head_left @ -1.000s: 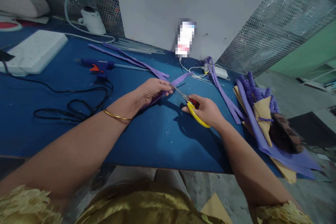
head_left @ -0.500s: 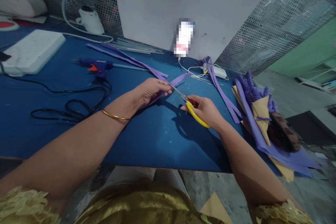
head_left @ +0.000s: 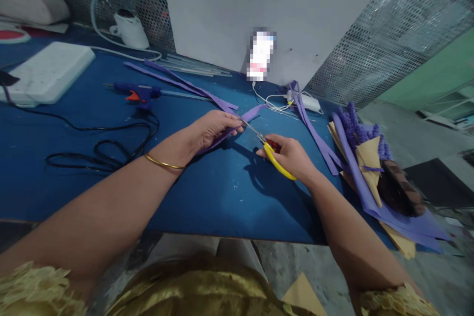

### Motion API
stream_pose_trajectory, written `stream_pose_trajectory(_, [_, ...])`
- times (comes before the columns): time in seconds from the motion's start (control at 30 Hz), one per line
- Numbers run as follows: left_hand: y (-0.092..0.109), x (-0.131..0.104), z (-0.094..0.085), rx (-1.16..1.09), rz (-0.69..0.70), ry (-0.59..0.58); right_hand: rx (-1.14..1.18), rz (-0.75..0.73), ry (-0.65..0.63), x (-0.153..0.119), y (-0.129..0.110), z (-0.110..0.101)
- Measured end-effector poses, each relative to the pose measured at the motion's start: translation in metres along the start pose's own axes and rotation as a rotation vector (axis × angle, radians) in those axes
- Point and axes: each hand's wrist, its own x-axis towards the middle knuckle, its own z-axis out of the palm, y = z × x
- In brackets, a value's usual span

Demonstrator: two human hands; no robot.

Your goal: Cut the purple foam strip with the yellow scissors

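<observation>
My left hand point(head_left: 218, 128) pinches a purple paper strip point(head_left: 254, 111) above the middle of the blue table point(head_left: 207, 197). One end of the strip sticks out past my fingertips; the other trails under my palm. In my right hand point(head_left: 291, 155) is a pair of scissors point(head_left: 276, 162) with yellow handles and a red part beside my fingers. Their blades point up and left and meet the strip near my left fingertips. Whether the blades are fully closed is too small to tell. More purple strips point(head_left: 174, 81) lie just behind my left hand.
A blue glue gun point(head_left: 142, 95) with a black cord lies at left, near a white box point(head_left: 52, 71). Pale sticks point(head_left: 196, 65) lie at the back. A lit phone point(head_left: 261, 54) leans on the wall. At right are purple strips point(head_left: 314, 128) and wrapped purple flowers point(head_left: 357, 128).
Both hands, the strip and the scissors keep nearly the same positions. The view has shifted very slightly.
</observation>
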Motion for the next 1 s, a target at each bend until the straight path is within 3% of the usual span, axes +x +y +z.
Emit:
stream_pose_trajectory(0.63, [0.0026, -0.0017, 0.003, 0.073, -0.009, 0.016, 0.097, -0.005, -0.041, 0.0012, 0.0017, 0.0028])
stream_pose_trajectory(1.0, [0.0004, 0.0007, -0.0007, 0.085, 0.0, -0.033, 0.055, -0.007, -0.028, 0.0021, 0.0036, 0.0014])
